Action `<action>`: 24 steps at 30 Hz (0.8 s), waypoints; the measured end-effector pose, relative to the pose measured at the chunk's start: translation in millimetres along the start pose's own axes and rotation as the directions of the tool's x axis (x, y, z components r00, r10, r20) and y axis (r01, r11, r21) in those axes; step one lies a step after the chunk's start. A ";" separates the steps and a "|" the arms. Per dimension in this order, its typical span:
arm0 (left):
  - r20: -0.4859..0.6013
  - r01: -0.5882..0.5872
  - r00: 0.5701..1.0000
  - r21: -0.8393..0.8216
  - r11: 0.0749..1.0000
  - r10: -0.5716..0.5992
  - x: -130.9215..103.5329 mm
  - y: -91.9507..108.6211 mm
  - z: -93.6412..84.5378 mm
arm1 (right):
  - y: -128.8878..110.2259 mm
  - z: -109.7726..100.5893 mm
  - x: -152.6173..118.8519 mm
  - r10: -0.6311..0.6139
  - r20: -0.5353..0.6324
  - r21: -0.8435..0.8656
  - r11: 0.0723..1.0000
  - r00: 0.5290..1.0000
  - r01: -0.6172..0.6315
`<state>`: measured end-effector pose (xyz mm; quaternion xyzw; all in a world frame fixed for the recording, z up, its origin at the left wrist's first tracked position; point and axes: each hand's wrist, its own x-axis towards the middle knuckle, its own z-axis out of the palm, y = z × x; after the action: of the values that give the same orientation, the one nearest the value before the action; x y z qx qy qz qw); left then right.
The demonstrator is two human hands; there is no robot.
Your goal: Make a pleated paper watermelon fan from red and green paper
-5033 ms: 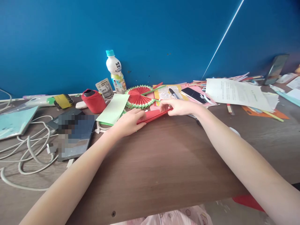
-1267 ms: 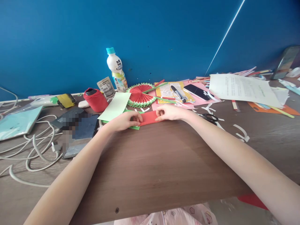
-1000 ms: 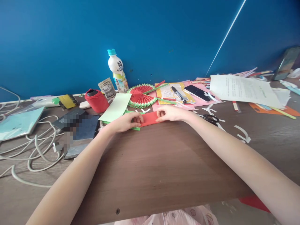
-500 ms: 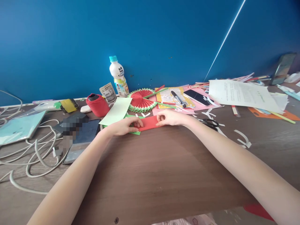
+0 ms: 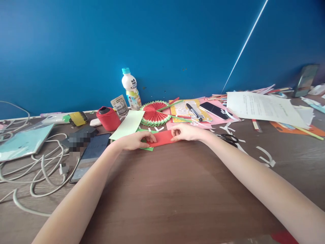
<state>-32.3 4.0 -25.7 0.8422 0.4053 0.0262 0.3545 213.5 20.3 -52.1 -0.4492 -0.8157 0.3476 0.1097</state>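
Note:
A folded strip of red paper (image 5: 164, 137) lies between my two hands near the middle of the desk. My left hand (image 5: 138, 140) is closed on its left end, fingers curled over the edge. The right end is pinched by my right hand (image 5: 185, 132), thumb against bent fingers. Green paper (image 5: 149, 148) shows partly from under the red strip and my left hand. Just behind sits a pleated paper fan disc (image 5: 155, 113), red in the centre with a green and white rim. A pale green sheet (image 5: 129, 124) lies behind my left wrist.
A drink bottle (image 5: 131, 89) stands by the blue wall, beside a red-wrapped roll (image 5: 108, 118). Leftward are a dark phone (image 5: 92, 154) and tangled white cables (image 5: 42, 169). Scissors (image 5: 230, 138), a marker (image 5: 194, 112), another phone (image 5: 215, 110) and a printed sheet (image 5: 261, 107) lie rightward.
The whole view has shifted slightly, so everything sits a little lower in the picture. Both hands keep their hold on the red paper, with hardly any movement against the desk.

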 end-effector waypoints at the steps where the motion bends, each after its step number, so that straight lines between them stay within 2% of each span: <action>1: -0.008 0.011 1.000 -0.009 1.000 -0.011 0.1 1.8 0.2 | 1.2 0.3 0.9 -0.003 -0.002 0.004 1.000 1.000 0.003; 4: -0.127 0.014 0.992 -0.018 1.000 -0.017 2.8 10.0 4.5 | 4.6 1.6 3.2 -0.010 0.006 0.019 1.000 1.000 0.010; 6: -0.255 -0.027 0.966 0.031 0.999 0.034 7.1 16.5 11.2 | 6.2 2.7 4.2 -0.021 0.013 0.019 1.000 1.000 0.020; 7: -0.281 -0.044 0.958 0.057 0.997 0.058 9.6 19.1 15.4 | 6.6 3.0 4.4 -0.025 0.014 0.018 1.000 1.000 0.025; 10: -0.237 -0.104 0.962 0.133 0.986 0.134 15.9 21.4 27.5 | 5.4 1.5 3.3 -0.023 0.018 0.018 1.000 1.000 0.022; 13: -0.249 -0.116 0.958 0.109 0.987 0.141 17.6 17.2 34.2 | 2.3 -7.0 -0.8 -0.013 0.062 -0.001 1.000 0.998 0.013; 19: -0.247 -0.129 0.958 0.077 0.989 0.144 15.7 12.7 34.1 | 2.8 -35.6 -12.9 0.085 0.163 -0.089 0.993 0.983 -0.071; 24: -0.251 -0.124 0.958 0.066 0.990 0.137 15.7 13.5 35.2 | 3.8 -42.9 -17.7 0.143 0.179 -0.074 0.988 0.973 -0.132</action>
<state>-1.2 -10.9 -47.5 0.8651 0.3917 0.1477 0.2761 247.2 27.4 -20.7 -0.4740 -0.7995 0.3689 -0.0043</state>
